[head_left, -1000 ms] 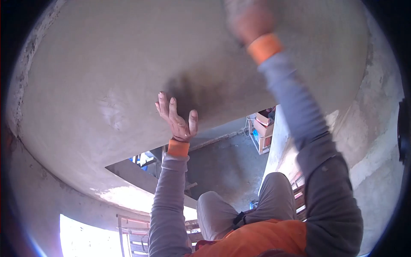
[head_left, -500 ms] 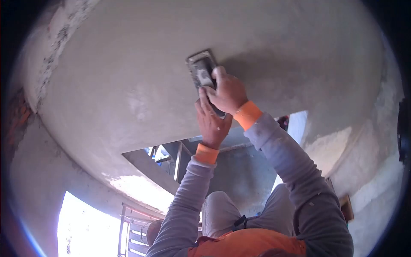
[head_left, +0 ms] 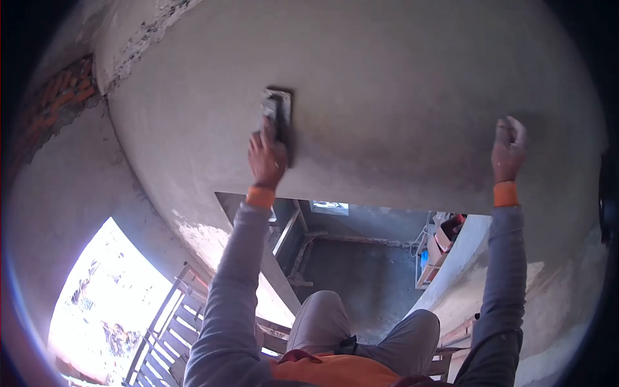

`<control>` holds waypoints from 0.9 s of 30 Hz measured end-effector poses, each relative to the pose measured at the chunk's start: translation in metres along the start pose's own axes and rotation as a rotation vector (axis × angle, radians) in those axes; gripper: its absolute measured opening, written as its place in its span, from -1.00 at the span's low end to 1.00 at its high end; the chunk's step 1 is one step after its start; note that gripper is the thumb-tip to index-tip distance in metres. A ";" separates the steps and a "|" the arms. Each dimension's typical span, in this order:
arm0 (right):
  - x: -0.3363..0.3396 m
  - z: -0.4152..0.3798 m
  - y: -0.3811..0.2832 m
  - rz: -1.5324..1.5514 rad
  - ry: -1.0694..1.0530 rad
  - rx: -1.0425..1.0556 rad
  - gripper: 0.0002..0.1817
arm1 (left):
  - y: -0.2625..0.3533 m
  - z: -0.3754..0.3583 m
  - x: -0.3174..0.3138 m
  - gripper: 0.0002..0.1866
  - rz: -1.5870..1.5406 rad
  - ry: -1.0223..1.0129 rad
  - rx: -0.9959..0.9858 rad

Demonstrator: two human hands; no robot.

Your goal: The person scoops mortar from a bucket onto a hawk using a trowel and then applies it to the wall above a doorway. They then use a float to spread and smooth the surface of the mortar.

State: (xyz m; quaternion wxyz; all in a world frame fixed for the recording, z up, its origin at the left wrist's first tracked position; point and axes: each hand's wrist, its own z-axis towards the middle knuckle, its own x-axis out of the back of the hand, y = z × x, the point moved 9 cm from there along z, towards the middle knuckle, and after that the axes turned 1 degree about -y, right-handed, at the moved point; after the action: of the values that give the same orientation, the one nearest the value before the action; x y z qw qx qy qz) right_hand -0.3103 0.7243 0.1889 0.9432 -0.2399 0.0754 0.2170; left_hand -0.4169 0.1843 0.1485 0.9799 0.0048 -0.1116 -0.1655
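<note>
A plastering float (head_left: 281,104) with a pale, smeared back lies against the grey plastered surface (head_left: 387,84), left of centre. My left hand (head_left: 266,161) grips it by the handle from below, partly covering its lower end. Well off to the right, my right hand (head_left: 508,153) is raised close to the same plaster, its fingers loosely curled with a gap between thumb and fingers. Nothing shows in that hand. Both wrists have orange cuffs below grey sleeves.
Below the plaster is a rectangular opening (head_left: 361,258) with a shelf of boxes (head_left: 445,238) beyond its right side. Exposed bricks (head_left: 61,97) show at upper left. A slatted wooden structure (head_left: 164,335) stands beside a bright opening (head_left: 97,297) at lower left.
My right hand has let go of the float and moved far right. My left hand has shifted left with the float, now more upright. The view has shifted too.
</note>
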 end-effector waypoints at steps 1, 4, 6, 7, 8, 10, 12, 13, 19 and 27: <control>0.002 0.005 0.003 -0.020 0.007 -0.044 -0.69 | -0.007 0.015 0.006 -0.40 -0.005 0.027 0.118; -0.012 0.008 0.018 -0.035 0.058 -0.060 -0.69 | 0.003 0.037 0.018 -0.41 -0.042 0.131 0.362; -0.017 -0.001 0.009 -0.072 0.142 -0.072 -0.69 | 0.003 0.032 0.010 -0.40 -0.088 0.219 0.392; -0.019 -0.003 0.006 -0.083 0.172 -0.049 -0.69 | 0.013 0.026 0.004 -0.40 -0.032 0.217 0.262; -0.019 -0.004 0.006 -0.096 0.201 -0.030 -0.69 | 0.023 0.012 -0.001 -0.40 0.026 0.209 0.131; -0.023 -0.006 0.012 -0.051 0.230 0.011 -0.69 | 0.037 -0.026 -0.013 -0.40 0.076 0.018 -0.063; -0.025 -0.005 0.022 0.061 0.238 0.064 -0.69 | 0.006 -0.045 -0.014 -0.44 0.185 0.110 -0.216; -0.023 -0.004 0.017 -0.022 0.240 0.087 -0.69 | -0.040 -0.035 -0.013 -0.47 0.146 0.046 -0.021; -0.024 -0.007 0.014 -0.128 0.253 0.091 -0.66 | -0.035 0.019 -0.032 -0.48 -0.056 0.144 0.151; -0.030 -0.005 0.027 0.011 0.210 0.167 -0.68 | -0.089 -0.011 -0.003 -0.55 -0.016 0.051 0.116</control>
State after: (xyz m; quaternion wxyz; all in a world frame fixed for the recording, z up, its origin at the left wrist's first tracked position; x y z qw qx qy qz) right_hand -0.3490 0.7325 0.1805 0.9456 -0.1817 0.1926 0.1888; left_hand -0.4459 0.1009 0.1331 0.9791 0.0669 -0.0961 -0.1663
